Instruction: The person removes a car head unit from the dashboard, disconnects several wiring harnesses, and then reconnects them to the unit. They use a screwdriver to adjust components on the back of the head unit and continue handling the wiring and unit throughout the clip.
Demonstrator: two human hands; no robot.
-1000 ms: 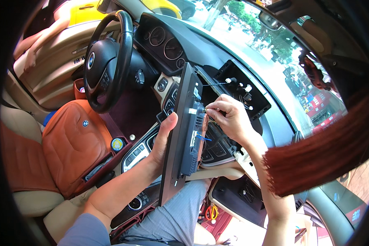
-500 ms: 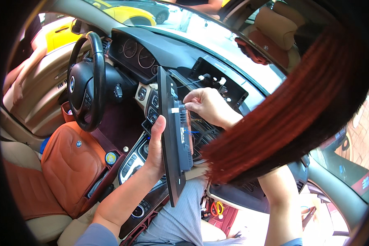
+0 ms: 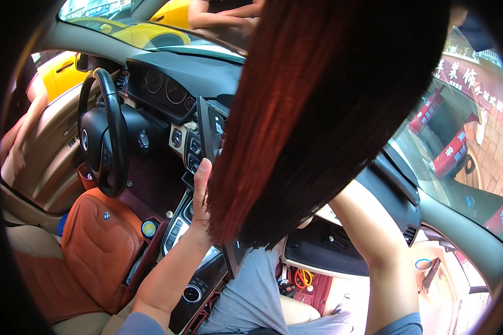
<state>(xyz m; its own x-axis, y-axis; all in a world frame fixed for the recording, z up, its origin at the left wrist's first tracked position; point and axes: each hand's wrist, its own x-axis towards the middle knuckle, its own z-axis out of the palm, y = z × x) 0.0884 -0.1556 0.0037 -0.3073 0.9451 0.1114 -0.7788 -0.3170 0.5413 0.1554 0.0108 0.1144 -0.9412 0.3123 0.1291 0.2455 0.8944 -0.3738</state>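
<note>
My left hand [image 3: 200, 207] grips the edge of a black flat display unit [image 3: 205, 129], thumb along its front side. The unit stands on edge, tilted, beside the centre console controls. A lock of dark reddish hair [image 3: 296, 128] hangs across the middle, covering most of the unit and its back. My right forearm [image 3: 377, 234] reaches up from the lower right, and the hand at its end is hidden behind the hair. Below the unit is my grey-clad leg [image 3: 243, 301].
A steering wheel [image 3: 109, 131] and instrument cluster [image 3: 161, 89] lie to the left, above an orange-and-beige seat [image 3: 100, 240]. The gear console [image 3: 176, 234] runs beside my left arm. Yellow and red handles [image 3: 303, 278] lie in the footwell. Another person's arm [image 3: 31, 120] rests by the driver's door.
The hair has swung left across the middle, hiding my right hand, the unit's back and the dashboard opening. The view has shifted rightward. My left hand still holds the display unit.
</note>
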